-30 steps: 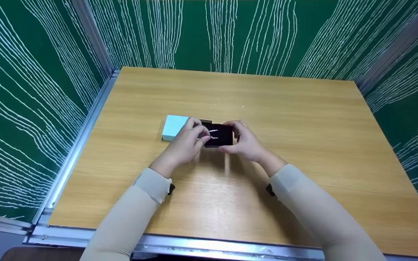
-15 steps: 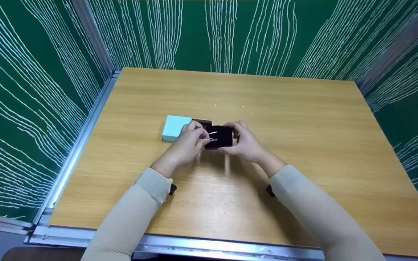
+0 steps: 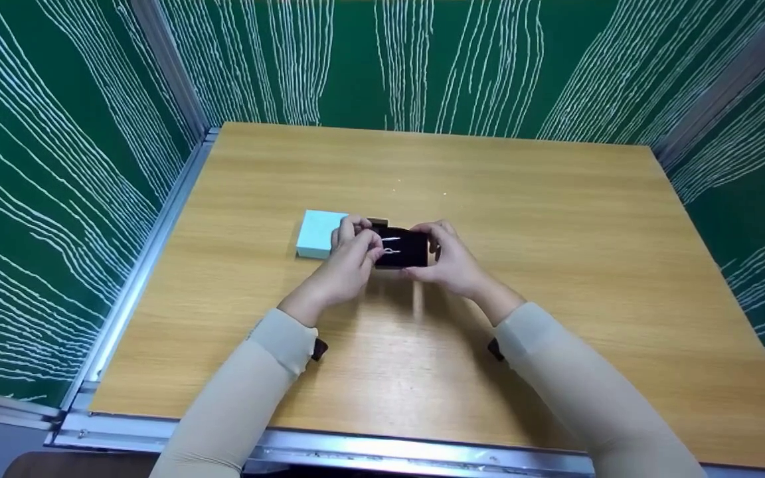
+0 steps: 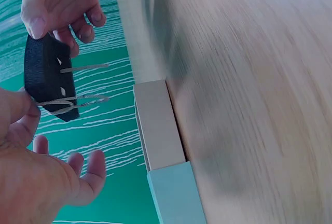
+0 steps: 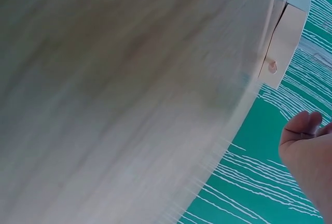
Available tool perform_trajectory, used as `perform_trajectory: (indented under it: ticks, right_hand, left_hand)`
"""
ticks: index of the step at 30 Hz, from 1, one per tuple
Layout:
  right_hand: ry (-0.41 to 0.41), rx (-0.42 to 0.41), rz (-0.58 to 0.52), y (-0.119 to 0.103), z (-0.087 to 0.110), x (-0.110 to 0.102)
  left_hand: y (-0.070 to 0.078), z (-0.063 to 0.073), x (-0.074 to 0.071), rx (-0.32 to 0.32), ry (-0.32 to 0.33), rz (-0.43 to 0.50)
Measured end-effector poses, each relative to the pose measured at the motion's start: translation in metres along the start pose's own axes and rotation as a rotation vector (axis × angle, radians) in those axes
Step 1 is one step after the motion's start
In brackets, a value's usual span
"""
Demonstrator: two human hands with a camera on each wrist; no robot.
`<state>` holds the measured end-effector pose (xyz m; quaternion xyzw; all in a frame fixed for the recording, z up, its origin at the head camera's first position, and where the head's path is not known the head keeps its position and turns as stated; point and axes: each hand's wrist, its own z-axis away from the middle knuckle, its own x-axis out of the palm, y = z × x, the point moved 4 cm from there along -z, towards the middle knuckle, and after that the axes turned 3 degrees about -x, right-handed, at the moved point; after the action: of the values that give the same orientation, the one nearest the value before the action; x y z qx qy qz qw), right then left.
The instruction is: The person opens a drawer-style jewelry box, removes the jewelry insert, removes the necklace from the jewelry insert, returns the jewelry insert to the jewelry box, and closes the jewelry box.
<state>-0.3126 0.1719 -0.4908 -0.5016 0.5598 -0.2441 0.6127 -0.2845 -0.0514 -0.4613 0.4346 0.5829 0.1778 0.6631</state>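
A black foam pad (image 3: 409, 247) is held above the table, its right end gripped between the thumb and fingers of my right hand (image 3: 447, 260). Two thin pale cords (image 4: 93, 68) come through slits in the pad's face, seen best in the left wrist view. At the pad's left edge my left hand (image 3: 344, 264) pinches the looped cord (image 4: 57, 101) between thumb and index finger, the other fingers spread away from it. Behind the left hand, a small box lies on the table, with a light blue sleeve (image 3: 319, 234) and a beige inner tray (image 4: 158, 125) sliding partly out.
The wooden table (image 3: 555, 219) has a metal frame edge (image 3: 422, 451) along its front. Green walls with white wavy lines (image 3: 409, 73) enclose its back and sides. A few tiny light specks lie behind the hands. A small tab (image 5: 272, 67) sits on the tray's end.
The pad tipped slightly toward the front, then back up. My left fingers moved a little at its left edge, showing more of the cord loop. The box stayed put.
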Motion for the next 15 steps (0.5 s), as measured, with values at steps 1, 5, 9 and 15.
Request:
perform_trajectory:
  ticks: [1,5,9,15]
  right_hand:
    - [0.004,0.002,-0.003,0.0003,0.0000,-0.0003]
    - [0.021,0.005,-0.030,0.0020,0.0007,-0.0026]
    - [0.029,0.014,-0.070,0.0033,0.0010,-0.0054]
    - [0.020,0.026,-0.100,0.0029,-0.0005,-0.0075]
  left_hand:
    - [-0.0009,-0.0004,-0.0007,-0.002,0.005,0.023]
    - [-0.0045,-0.0013,-0.0030,-0.003,0.012,0.077]
    - [-0.0072,-0.0018,-0.0043,-0.015,0.021,0.066]
    - [-0.0075,-0.0013,-0.0056,-0.019,0.040,0.032]
